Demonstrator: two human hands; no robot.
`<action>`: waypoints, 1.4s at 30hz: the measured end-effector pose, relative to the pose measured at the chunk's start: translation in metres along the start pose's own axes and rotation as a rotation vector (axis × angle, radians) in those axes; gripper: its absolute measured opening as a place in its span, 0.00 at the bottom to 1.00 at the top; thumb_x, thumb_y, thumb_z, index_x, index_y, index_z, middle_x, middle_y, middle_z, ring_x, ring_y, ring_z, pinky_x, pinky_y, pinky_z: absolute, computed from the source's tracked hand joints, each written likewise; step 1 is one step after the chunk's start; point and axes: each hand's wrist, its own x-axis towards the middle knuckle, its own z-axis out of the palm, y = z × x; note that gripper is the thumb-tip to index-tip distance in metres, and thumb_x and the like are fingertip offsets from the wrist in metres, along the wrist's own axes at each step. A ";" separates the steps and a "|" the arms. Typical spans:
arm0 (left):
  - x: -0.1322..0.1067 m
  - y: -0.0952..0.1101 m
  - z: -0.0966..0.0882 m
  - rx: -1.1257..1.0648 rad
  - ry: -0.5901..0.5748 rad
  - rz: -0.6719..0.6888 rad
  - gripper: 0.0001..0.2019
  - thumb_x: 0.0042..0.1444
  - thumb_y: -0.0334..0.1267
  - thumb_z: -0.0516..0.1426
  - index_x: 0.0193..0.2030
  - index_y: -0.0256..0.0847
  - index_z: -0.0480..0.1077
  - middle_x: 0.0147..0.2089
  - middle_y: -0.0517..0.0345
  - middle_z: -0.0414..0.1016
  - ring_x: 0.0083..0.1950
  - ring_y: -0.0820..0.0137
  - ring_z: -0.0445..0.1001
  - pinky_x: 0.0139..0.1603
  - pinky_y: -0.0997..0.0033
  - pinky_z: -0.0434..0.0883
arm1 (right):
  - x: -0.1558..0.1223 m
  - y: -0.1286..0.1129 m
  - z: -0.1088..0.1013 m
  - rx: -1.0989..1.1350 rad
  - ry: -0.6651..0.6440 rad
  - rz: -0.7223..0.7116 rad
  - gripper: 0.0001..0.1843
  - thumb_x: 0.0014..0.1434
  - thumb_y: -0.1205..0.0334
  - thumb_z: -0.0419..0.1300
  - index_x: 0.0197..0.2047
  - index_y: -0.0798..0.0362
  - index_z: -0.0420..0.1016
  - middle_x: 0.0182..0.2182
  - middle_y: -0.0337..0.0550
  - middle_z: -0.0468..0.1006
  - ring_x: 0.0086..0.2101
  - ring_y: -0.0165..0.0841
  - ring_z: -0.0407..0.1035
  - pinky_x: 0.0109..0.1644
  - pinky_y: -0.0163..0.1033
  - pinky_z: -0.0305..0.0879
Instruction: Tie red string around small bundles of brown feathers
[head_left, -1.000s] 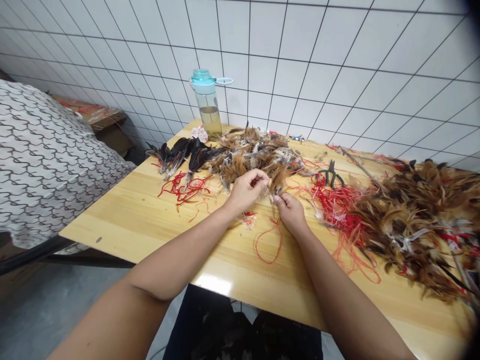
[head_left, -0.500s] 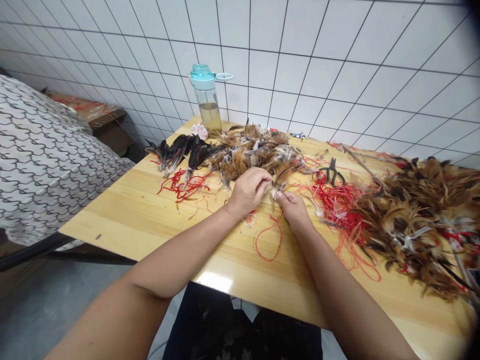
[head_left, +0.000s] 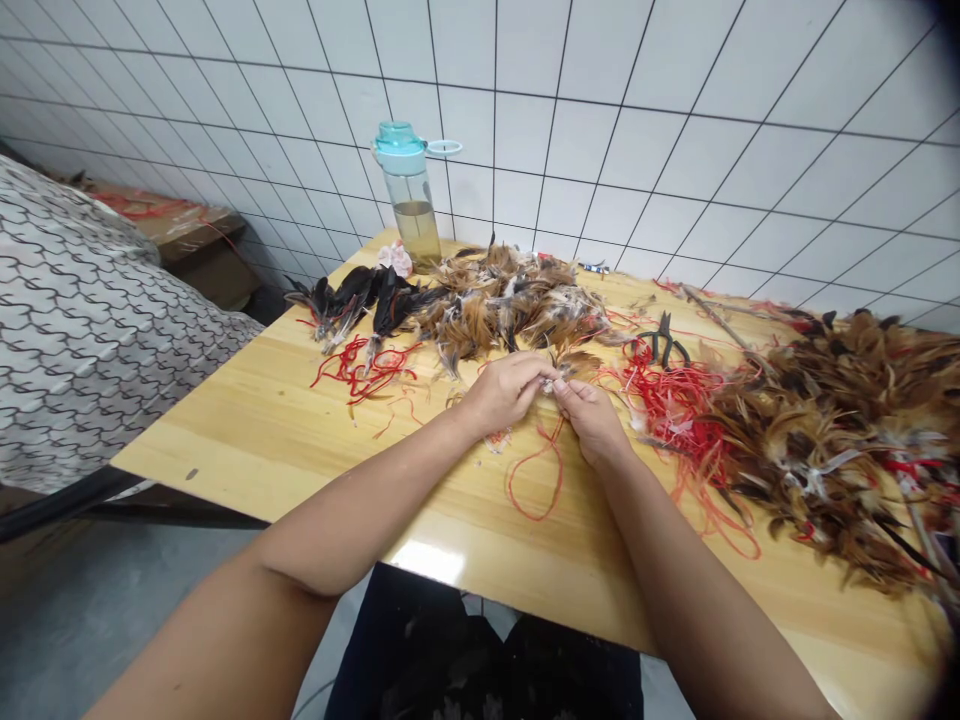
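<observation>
My left hand (head_left: 506, 393) and my right hand (head_left: 592, 422) meet above the wooden table, fingertips pinching a small tuft of brown feathers (head_left: 577, 364). Just behind them lies a heap of brown and white feathers (head_left: 510, 308). Black feathers (head_left: 360, 303) lie to its left, with tangled red thread (head_left: 360, 375) below them. A loop of red string (head_left: 534, 475) rests under my hands. A larger heap of brown feathers mixed with red thread (head_left: 832, 440) spreads across the right side. Dark-handled scissors (head_left: 662, 342) lie near its far edge.
A plastic bottle with a teal lid (head_left: 409, 195) holds yellowish liquid at the table's far edge, against a white tiled wall (head_left: 600, 120). A patterned cloth (head_left: 90, 320) lies beyond the left table edge (head_left: 225, 440), and a cardboard box (head_left: 172, 225) stands behind it.
My hands have drawn closer together, and the feather tuft now shows above my fingertips. The view has shifted slightly, while the heaps and scissors stay in place.
</observation>
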 end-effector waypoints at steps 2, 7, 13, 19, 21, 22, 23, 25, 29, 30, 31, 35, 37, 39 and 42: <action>0.001 0.001 -0.001 -0.025 0.010 -0.011 0.12 0.60 0.25 0.50 0.43 0.38 0.73 0.42 0.51 0.78 0.45 0.71 0.76 0.48 0.69 0.72 | 0.001 0.001 -0.002 0.016 0.005 0.003 0.28 0.43 0.35 0.66 0.20 0.51 0.63 0.16 0.32 0.55 0.22 0.26 0.48 0.26 0.36 0.45; 0.002 0.003 -0.003 -0.101 0.029 -0.015 0.12 0.59 0.25 0.51 0.41 0.37 0.74 0.42 0.50 0.79 0.46 0.71 0.76 0.49 0.69 0.73 | 0.002 0.004 -0.005 0.030 0.045 0.024 0.31 0.40 0.34 0.68 0.18 0.51 0.61 0.15 0.31 0.56 0.21 0.25 0.47 0.26 0.36 0.43; 0.004 0.008 -0.005 -0.266 -0.052 -0.245 0.11 0.59 0.28 0.52 0.42 0.38 0.76 0.44 0.52 0.79 0.47 0.69 0.76 0.52 0.67 0.71 | 0.002 0.001 -0.003 0.119 0.044 0.049 0.27 0.36 0.39 0.72 0.23 0.53 0.69 0.19 0.33 0.64 0.22 0.24 0.51 0.26 0.34 0.49; 0.008 0.004 -0.015 -0.257 0.086 -0.373 0.08 0.57 0.33 0.56 0.42 0.35 0.73 0.39 0.53 0.76 0.39 0.71 0.73 0.43 0.70 0.71 | 0.005 0.001 -0.012 0.144 0.070 0.048 0.24 0.40 0.42 0.70 0.27 0.53 0.71 0.18 0.31 0.61 0.20 0.23 0.49 0.24 0.34 0.46; 0.009 0.000 -0.022 -0.184 -0.038 -0.315 0.05 0.55 0.33 0.58 0.38 0.37 0.74 0.37 0.55 0.75 0.39 0.71 0.72 0.43 0.70 0.69 | 0.006 0.001 -0.016 0.159 0.065 0.053 0.23 0.41 0.42 0.70 0.28 0.53 0.71 0.18 0.31 0.59 0.19 0.23 0.48 0.23 0.35 0.44; 0.009 -0.002 -0.024 -0.150 -0.142 -0.274 0.04 0.54 0.34 0.59 0.36 0.38 0.75 0.36 0.56 0.75 0.40 0.70 0.72 0.45 0.69 0.68 | 0.007 0.001 -0.017 0.164 0.062 0.054 0.23 0.41 0.42 0.70 0.29 0.52 0.71 0.18 0.30 0.58 0.19 0.23 0.48 0.23 0.35 0.43; 0.008 -0.004 -0.025 -0.121 -0.253 -0.232 0.03 0.53 0.34 0.60 0.35 0.39 0.75 0.36 0.56 0.76 0.41 0.69 0.72 0.47 0.68 0.68 | 0.007 0.001 -0.018 0.166 0.060 0.053 0.23 0.41 0.42 0.70 0.29 0.52 0.71 0.18 0.30 0.58 0.19 0.23 0.48 0.23 0.35 0.43; 0.005 -0.006 -0.024 -0.076 -0.424 -0.167 0.04 0.52 0.32 0.62 0.36 0.41 0.76 0.37 0.57 0.76 0.44 0.68 0.71 0.50 0.67 0.66 | 0.007 0.001 -0.018 0.165 0.058 0.053 0.23 0.40 0.42 0.70 0.28 0.52 0.70 0.18 0.31 0.58 0.19 0.24 0.48 0.23 0.35 0.42; 0.000 -0.004 -0.015 0.014 -0.538 -0.152 0.07 0.52 0.30 0.61 0.38 0.41 0.76 0.39 0.55 0.75 0.46 0.67 0.70 0.50 0.67 0.65 | 0.006 0.002 -0.017 0.169 0.066 0.057 0.23 0.38 0.43 0.71 0.26 0.52 0.69 0.18 0.31 0.60 0.20 0.24 0.48 0.24 0.35 0.42; 0.000 -0.003 -0.013 0.038 -0.550 -0.151 0.05 0.53 0.29 0.60 0.36 0.41 0.75 0.38 0.55 0.74 0.46 0.67 0.69 0.49 0.67 0.65 | 0.006 0.002 -0.017 0.169 0.070 0.056 0.24 0.38 0.43 0.71 0.26 0.52 0.68 0.18 0.31 0.60 0.20 0.23 0.49 0.24 0.35 0.42; -0.001 -0.003 -0.012 0.062 -0.562 -0.144 0.04 0.53 0.29 0.59 0.34 0.41 0.75 0.37 0.56 0.74 0.45 0.66 0.69 0.49 0.67 0.65 | 0.006 0.003 -0.017 0.165 0.071 0.054 0.24 0.38 0.43 0.71 0.25 0.52 0.68 0.19 0.31 0.60 0.20 0.23 0.49 0.24 0.34 0.42; 0.000 -0.006 -0.011 0.128 -0.517 -0.121 0.07 0.55 0.26 0.55 0.30 0.40 0.70 0.36 0.55 0.72 0.43 0.66 0.66 0.45 0.67 0.63 | 0.005 0.004 -0.015 0.084 0.060 0.044 0.24 0.40 0.42 0.70 0.25 0.52 0.66 0.17 0.30 0.59 0.20 0.24 0.49 0.25 0.34 0.45; 0.001 -0.010 -0.013 0.145 -0.432 -0.151 0.06 0.56 0.26 0.53 0.33 0.40 0.68 0.36 0.55 0.71 0.42 0.66 0.66 0.44 0.68 0.63 | 0.003 0.003 -0.013 0.025 0.054 0.032 0.23 0.42 0.42 0.69 0.24 0.52 0.66 0.17 0.31 0.60 0.21 0.25 0.51 0.26 0.35 0.48; 0.002 -0.012 -0.015 0.133 -0.368 -0.179 0.07 0.57 0.26 0.51 0.35 0.40 0.67 0.35 0.56 0.71 0.39 0.68 0.66 0.43 0.68 0.63 | 0.002 0.002 -0.011 -0.036 0.044 0.022 0.22 0.45 0.43 0.67 0.25 0.51 0.67 0.18 0.32 0.62 0.23 0.27 0.55 0.27 0.35 0.52; 0.004 -0.011 -0.019 0.082 -0.319 -0.159 0.07 0.57 0.26 0.49 0.35 0.40 0.65 0.34 0.57 0.70 0.37 0.69 0.66 0.40 0.70 0.63 | 0.000 0.000 -0.009 -0.090 0.024 0.021 0.19 0.46 0.44 0.66 0.28 0.52 0.71 0.23 0.37 0.71 0.28 0.30 0.62 0.32 0.36 0.59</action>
